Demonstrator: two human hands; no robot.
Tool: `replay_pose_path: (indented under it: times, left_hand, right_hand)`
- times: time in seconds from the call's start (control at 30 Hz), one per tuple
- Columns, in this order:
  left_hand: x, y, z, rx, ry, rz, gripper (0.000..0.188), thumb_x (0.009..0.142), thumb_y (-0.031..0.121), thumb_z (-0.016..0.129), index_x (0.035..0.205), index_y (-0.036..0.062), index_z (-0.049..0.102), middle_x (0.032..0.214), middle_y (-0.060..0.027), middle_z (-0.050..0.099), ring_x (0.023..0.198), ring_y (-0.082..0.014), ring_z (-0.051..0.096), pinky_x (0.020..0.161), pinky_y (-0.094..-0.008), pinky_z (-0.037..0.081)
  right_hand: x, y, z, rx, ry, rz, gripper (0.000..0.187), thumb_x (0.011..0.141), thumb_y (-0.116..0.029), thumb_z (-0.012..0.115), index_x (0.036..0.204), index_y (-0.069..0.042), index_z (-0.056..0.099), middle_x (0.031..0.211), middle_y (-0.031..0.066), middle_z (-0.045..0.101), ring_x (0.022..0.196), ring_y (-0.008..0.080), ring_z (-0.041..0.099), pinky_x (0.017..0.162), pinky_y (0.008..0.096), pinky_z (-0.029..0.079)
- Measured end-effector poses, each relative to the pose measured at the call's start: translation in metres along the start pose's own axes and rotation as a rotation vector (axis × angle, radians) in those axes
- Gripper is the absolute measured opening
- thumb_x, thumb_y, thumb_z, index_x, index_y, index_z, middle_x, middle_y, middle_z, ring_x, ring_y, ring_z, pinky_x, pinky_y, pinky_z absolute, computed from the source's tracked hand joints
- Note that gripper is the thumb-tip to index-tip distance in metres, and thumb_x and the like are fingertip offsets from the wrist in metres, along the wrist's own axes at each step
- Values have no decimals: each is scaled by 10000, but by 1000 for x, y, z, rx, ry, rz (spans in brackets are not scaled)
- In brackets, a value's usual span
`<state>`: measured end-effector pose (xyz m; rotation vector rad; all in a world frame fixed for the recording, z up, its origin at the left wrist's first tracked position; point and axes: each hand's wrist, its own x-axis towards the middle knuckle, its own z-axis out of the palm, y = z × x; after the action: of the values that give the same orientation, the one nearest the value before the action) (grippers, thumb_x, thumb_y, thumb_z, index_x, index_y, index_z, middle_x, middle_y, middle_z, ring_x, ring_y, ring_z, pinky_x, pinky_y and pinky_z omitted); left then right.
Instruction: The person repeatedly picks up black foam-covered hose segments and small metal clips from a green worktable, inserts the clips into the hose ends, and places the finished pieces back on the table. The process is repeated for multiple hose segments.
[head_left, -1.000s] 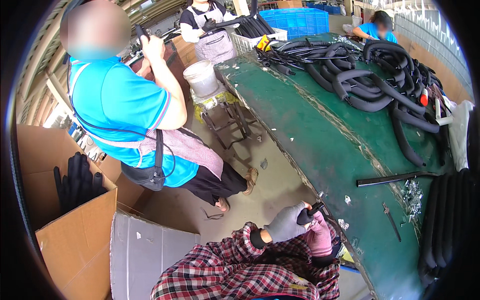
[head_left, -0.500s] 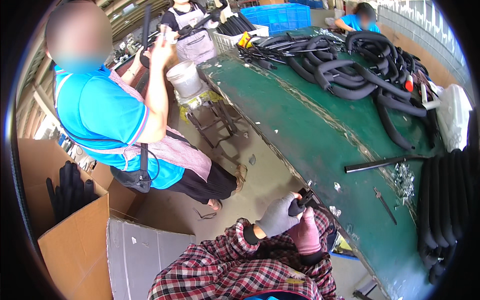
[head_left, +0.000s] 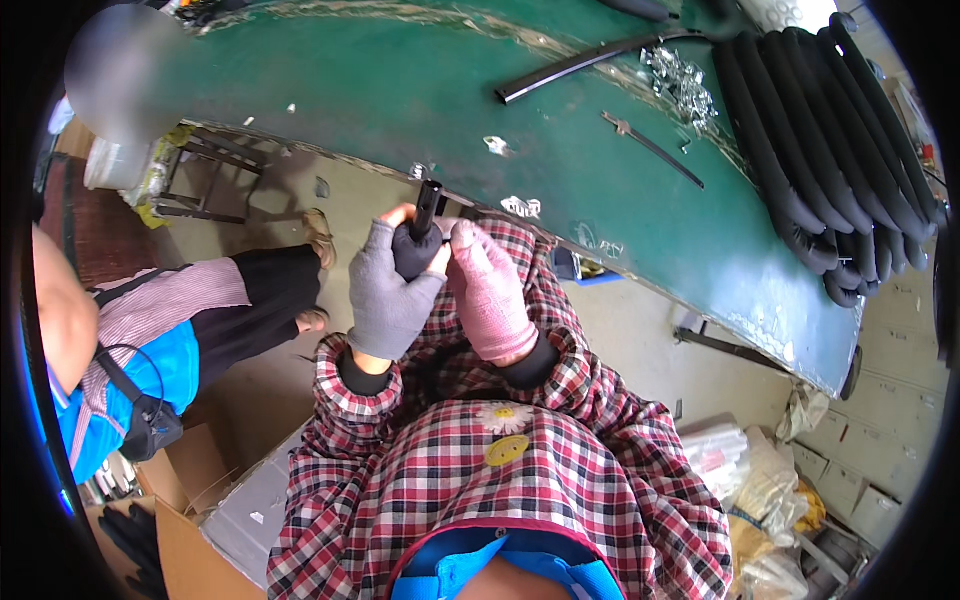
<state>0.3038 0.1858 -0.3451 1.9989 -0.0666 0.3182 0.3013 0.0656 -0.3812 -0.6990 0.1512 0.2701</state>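
Note:
My left hand (head_left: 388,300), in a grey glove with bare fingertips, is wrapped round a black foam-covered tube (head_left: 416,252). A bare, shiny black tube end (head_left: 428,203) sticks up out of the foam toward the table edge. Close against it on the right, my right hand (head_left: 492,295) in a pink glove has its fingers pinched together beside the tube. Whatever lies between those fingertips is too small or too hidden to make out. Both hands are in front of my body, just short of the table's near edge.
On the green table (head_left: 350,85) lie a black bar (head_left: 580,72), a heap of small metal parts (head_left: 680,85) and a thin dark rod (head_left: 655,152). Bent foam-covered tubes (head_left: 810,140) are stacked at right. A person in blue (head_left: 165,360) stands left, near a cardboard box (head_left: 200,560).
My view has turned right and down, so table and person have shifted left and the foam tubes show more fully. Both hands remain together at the tube, its bare end now pointing upward.

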Motion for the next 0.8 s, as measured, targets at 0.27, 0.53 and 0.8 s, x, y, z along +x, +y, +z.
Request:
replay_pose_path:
  times: [0.27,0.53,0.8]
  left_hand:
    - [12,-9,27,-18,-121,124,490,827,214,845,1217,17,623,899,-139,695,777,-286,711,694,-359,554]
    - [26,-12,33,136,-201,143,439,863,188,814,1218,-3,642,866,-107,685,732,-205,682,667,-332,542]
    - [22,-11,31,319,-142,327,449,838,222,807,1219,55,640,803,-94,636,668,-293,664,569,-396,512]
  right_hand:
    - [24,-77,1,-417,41,-311,487,1042,-407,587,1236,39,621,1179,115,666,1079,209,622,962,363,497]
    - [52,-114,-20,-391,-149,126,454,1005,-396,644,1181,22,656,1241,180,669,1102,246,674,956,365,555]
    - [47,-115,-19,-334,-152,217,462,1002,-417,643,1176,7,701,1147,100,723,1021,165,699,891,295,582]
